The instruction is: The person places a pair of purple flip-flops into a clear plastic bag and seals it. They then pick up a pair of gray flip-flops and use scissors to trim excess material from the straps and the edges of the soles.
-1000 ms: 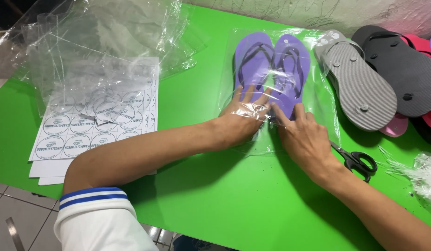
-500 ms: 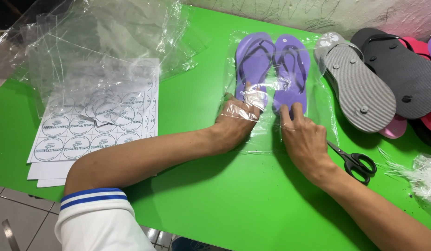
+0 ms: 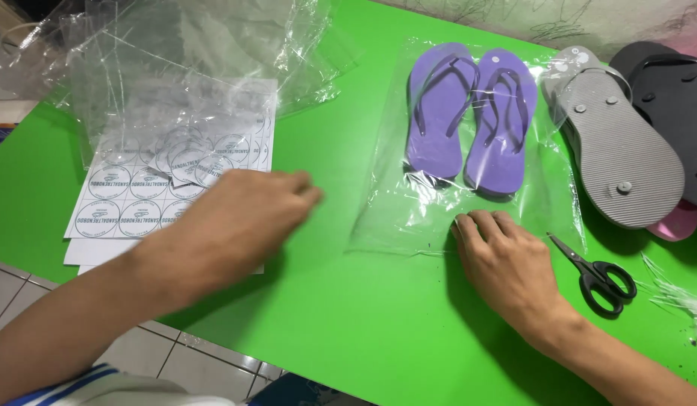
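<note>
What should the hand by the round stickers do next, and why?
Probably peel off one round sticker: the left hand hangs empty beside the sticker sheets, while the right hand presses the open end of the clear bag holding the purple flip-flops.

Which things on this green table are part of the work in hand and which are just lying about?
In use:
purple sandals inside the clear bag
right hand pressing the bag's open end
left hand by the sticker sheets

Lying about:
scissors
grey sandal
black sandal
pink sandal
spare bags
</note>
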